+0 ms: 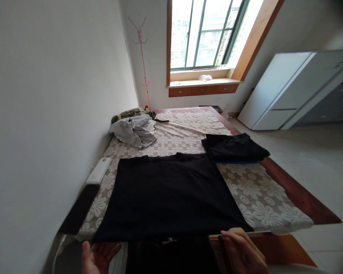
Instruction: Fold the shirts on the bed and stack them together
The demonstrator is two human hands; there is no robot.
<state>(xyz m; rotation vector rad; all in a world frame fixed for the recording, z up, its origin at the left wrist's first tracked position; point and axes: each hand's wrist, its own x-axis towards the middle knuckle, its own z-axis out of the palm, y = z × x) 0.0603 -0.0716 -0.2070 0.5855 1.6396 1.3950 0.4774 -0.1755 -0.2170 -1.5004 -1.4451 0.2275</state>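
A large black garment (171, 194) lies spread flat on the bed (260, 198), its near edge hanging toward me. My left hand (98, 257) is under the near left corner, palm up with fingers apart, holding nothing that I can see. My right hand (241, 253) rests at the near right corner of the garment, fingers together along its edge; whether it pinches the cloth is not visible. A folded black garment (234, 147) sits on the bed's right side, over a thin blue edge.
A heap of grey and camouflage clothes (134, 127) lies at the far left of the bed. A white flat device (98, 171) sits by the left wall. A pink coat stand (143, 57), window (205, 34) and white fridge (288, 87) stand beyond.
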